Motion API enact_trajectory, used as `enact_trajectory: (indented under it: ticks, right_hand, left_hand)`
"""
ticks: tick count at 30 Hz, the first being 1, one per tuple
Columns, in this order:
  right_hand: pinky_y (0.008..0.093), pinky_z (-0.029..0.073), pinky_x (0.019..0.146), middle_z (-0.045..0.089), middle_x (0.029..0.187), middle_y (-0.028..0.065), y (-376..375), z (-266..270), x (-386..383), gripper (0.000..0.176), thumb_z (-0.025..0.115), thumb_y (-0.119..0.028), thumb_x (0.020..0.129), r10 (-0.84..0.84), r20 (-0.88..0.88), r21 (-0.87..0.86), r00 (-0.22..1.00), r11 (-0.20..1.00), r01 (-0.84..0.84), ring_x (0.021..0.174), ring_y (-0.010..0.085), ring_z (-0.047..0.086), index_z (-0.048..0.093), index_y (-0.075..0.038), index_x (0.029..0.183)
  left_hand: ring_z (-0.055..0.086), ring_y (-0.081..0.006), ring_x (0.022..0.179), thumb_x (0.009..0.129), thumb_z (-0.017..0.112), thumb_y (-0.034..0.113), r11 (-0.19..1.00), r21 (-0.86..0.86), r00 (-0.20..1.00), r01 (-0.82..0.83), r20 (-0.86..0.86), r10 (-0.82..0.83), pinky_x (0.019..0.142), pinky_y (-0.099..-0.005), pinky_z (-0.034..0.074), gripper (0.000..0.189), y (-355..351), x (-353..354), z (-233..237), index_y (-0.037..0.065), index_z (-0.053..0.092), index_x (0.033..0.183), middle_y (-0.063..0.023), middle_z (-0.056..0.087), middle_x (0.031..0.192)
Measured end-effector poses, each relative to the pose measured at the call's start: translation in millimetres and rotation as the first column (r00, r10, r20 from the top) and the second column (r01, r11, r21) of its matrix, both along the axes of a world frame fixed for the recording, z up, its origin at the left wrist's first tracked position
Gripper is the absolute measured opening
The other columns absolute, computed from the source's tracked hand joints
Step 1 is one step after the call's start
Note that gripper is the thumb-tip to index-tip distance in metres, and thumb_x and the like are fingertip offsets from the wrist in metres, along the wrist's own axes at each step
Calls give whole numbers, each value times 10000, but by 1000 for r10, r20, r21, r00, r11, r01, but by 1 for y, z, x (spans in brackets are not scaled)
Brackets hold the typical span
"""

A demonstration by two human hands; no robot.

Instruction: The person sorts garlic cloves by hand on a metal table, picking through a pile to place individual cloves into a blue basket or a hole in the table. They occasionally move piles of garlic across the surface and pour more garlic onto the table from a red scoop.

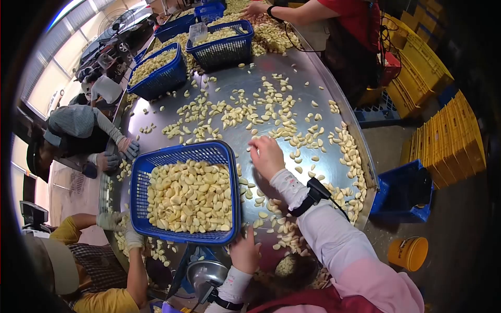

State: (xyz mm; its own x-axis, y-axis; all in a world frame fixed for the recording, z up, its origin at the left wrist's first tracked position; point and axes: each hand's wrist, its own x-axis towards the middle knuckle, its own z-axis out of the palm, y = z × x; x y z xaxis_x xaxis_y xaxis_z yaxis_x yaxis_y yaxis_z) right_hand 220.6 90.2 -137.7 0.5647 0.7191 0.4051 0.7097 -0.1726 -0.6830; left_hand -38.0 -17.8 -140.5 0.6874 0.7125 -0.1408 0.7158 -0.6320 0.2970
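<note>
Peeled garlic cloves (190, 195) fill a blue plastic basket (234, 177) at the left middle of the metal table. Close against the basket's near right corner is my left hand (245, 253), one finger stretched out and the others partly hidden. To the right of the basket, my right hand (268, 157) hovers over the tabletop with its fingers curled; whether a clove is inside them is hard to see. Loose garlic cloves (279, 107) lie scattered around and beyond that hand.
More blue baskets (222, 52) of cloves stand at the far end. Co-workers' gloved hands (128, 148) are at the left edge, and a person in red (360, 31) works at the far right. Yellow crates (449, 141), a blue bin (402, 190) and a yellow bucket (408, 253) sit on the floor.
</note>
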Motion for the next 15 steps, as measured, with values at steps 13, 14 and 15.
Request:
enact_trajectory:
  ticks: [13,14,15]
  right_hand:
    - [397,462,887,577,962,125,-31,-15,82,247,705,-222,779,357,-140,-243,923,892,-382,989,292,561,691,-79,980]
    - [386,448,919,568,993,119,-3,-27,114,263,705,-212,770,259,22,-209,966,946,-249,1041,300,534,691,-88,1002]
    - [407,400,1003,554,1144,122,24,-37,142,413,742,-308,728,198,72,-297,978,940,-169,1164,322,475,681,-143,1102]
  left_hand:
    - [524,-368,1055,764,756,224,973,-187,969,132,231,-87,890,-435,470,571,11,31,0,21,548,1255,-205,470,1161]
    - [528,-355,1049,765,759,223,979,-91,954,181,260,-153,864,-431,479,546,11,30,-4,18,562,1232,-191,473,1118]
    - [542,-344,1016,772,759,222,952,-307,973,6,220,65,831,-435,485,504,9,28,-30,24,580,1200,-183,481,1087]
